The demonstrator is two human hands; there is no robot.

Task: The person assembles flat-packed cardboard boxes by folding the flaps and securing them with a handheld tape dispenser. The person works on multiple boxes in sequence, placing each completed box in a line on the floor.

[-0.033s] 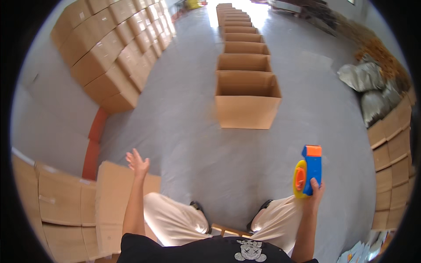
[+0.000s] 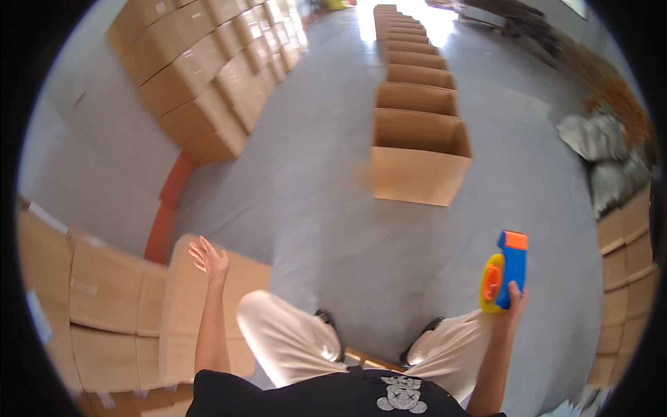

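My right hand [image 2: 513, 300] is raised at the lower right, gripping a blue tape dispenser [image 2: 511, 267] with an orange top and a yellow-and-orange roll on its left side. My left hand [image 2: 209, 259] is lifted with fingers spread and holds nothing; it hovers over a stack of flat folded cardboard [image 2: 184, 306] on my left. An open brown cardboard box [image 2: 420, 170] stands on the grey floor ahead, the nearest of a row of open boxes [image 2: 411, 66] running away from me. My knees in light trousers show at the bottom.
Stacks of closed cartons [image 2: 201, 76] line the wall at the upper left. An orange strip [image 2: 167, 208] runs along the floor there. Grey sacks [image 2: 597, 139] and more cartons [image 2: 625, 264] stand on the right. Bare grey floor lies between me and the nearest box.
Almost nothing differs; both hands keep their pose, and the boxes sit slightly further right in the picture.
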